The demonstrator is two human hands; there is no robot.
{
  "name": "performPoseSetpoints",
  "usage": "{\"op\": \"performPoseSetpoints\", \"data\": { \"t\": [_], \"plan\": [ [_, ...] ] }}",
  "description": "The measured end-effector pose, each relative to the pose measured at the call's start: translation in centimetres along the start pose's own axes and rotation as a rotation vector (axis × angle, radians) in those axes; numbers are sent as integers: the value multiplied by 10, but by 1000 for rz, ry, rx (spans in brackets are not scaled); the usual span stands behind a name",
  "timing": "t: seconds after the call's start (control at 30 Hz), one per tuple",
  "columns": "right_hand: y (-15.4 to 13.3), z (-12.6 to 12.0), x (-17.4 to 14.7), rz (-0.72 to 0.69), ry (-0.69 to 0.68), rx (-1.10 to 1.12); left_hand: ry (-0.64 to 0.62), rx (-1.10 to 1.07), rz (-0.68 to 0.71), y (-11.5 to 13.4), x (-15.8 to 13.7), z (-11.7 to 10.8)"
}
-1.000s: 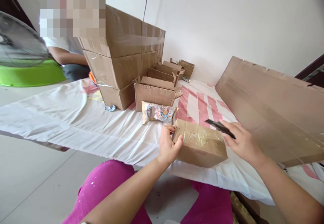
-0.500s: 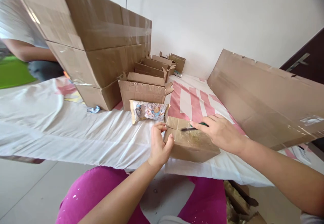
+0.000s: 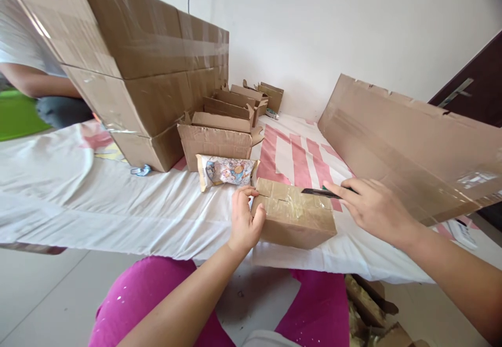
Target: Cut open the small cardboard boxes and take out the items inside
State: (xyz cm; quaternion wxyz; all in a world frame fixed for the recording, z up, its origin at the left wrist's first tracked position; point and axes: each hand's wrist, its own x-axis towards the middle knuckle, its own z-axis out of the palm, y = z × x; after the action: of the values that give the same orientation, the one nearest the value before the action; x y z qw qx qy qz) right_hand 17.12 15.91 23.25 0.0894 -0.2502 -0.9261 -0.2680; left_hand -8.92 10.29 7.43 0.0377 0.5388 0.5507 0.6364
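Observation:
A small taped cardboard box (image 3: 294,227) lies on the cloth-covered table in front of me. My left hand (image 3: 246,216) grips its left end, thumb on the near side and fingers over the far edge. In my right hand (image 3: 366,206) is a utility knife (image 3: 319,193), its dark blade pointing left over the right part of the box top. Clear tape on the top looks wrinkled, and a seam shows near the left end. Just behind my left hand rests a printed plastic packet (image 3: 228,171).
Several open cardboard boxes (image 3: 215,140) stand in a row behind the packet. Large taped cartons (image 3: 152,96) are stacked at left, with a person's arm (image 3: 43,83) beyond. A big cardboard sheet (image 3: 408,143) leans at right. Cardboard scraps (image 3: 366,305) lie on the floor.
My right hand has drawn the knife to the right, lifting the blade from the seam near the box's left end. My left hand stays on the box.

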Motion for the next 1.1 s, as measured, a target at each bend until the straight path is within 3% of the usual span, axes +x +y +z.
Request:
{"op": "performPoseSetpoints", "data": {
  "t": [0.2,0.37,0.57,0.93,1.1],
  "plan": [
    [-40,23,46,-90,-29,91,-36,30,15,0,1,-2],
    [-52,30,59,-135,-8,18,-34,31,34,0,2,-3],
    [-42,16,47,-214,-59,-61,-53,55,22,0,3,-3],
    [-8,0,7,-224,-130,-148,-63,66,24,1,4,-4],
    [2,-2,-7,-103,-92,-98,-59,69,46,0,7,-4]
  ]
}}
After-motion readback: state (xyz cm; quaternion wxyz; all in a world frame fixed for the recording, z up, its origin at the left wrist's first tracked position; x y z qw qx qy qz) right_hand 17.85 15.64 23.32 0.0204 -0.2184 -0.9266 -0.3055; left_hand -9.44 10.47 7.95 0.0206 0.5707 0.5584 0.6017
